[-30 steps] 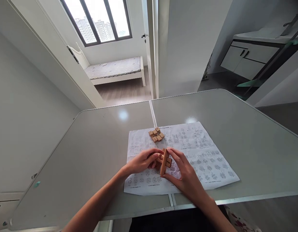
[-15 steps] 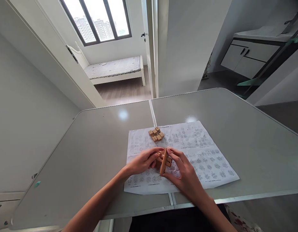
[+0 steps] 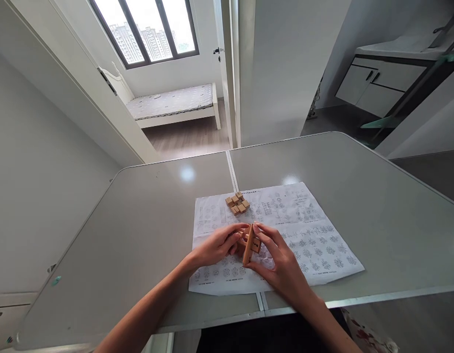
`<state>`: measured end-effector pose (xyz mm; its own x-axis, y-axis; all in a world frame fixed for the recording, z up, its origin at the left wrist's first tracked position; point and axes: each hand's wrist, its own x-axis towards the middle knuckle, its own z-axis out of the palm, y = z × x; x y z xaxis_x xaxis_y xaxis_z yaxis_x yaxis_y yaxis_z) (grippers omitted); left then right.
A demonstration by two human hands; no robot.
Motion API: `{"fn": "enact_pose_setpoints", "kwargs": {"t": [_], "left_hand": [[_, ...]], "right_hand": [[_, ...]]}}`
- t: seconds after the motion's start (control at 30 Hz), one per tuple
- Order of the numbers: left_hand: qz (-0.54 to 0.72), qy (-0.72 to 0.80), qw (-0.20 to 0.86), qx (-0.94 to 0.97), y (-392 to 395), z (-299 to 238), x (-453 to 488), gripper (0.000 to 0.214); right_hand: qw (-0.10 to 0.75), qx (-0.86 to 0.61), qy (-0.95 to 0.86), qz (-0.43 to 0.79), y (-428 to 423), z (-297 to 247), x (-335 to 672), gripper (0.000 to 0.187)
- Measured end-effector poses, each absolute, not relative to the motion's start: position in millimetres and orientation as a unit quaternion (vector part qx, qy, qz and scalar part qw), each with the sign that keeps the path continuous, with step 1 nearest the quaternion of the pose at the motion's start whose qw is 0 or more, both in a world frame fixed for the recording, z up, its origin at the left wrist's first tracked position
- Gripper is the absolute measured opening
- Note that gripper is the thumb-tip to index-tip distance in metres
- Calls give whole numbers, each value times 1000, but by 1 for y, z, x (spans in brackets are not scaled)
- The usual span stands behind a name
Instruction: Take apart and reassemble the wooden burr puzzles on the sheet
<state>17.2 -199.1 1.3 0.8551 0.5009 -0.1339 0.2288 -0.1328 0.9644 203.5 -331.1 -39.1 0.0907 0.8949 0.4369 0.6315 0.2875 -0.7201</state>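
Brown wood between the fingers: right hand clamps a bar by its two ends, thumb on the near one, fingertips on the far; left hand, fingers bent, pinches the pieces against the bar's left side, exact contact partly hidden. Over the last second grip and bar hardly alter; only the view shifts a little. Reads as a steadying or aligning pause, no visible gain in the joining. Bar sits over the printed sheet, left of its middle; whether it touches, cannot tell. Long axis runs near to far, far end leaning slightly right; a marked block juts rightward. Block cluster lies on the sheet's far-left part. Grey table under the sheet, its seam showing past the sheet's far edge.
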Motion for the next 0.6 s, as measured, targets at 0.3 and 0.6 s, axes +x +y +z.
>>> {"fn": "enact_pose_setpoints", "kwargs": {"t": [0.3,0.6], "left_hand": [[141,253,610,738,-201,-7,20,50],[164,282,635,700,-194,-1,16,51]], "right_hand": [[465,-587,-649,132,-331,-36,203,73],[490,-580,-628,168,-335,-25,205,78]]}}
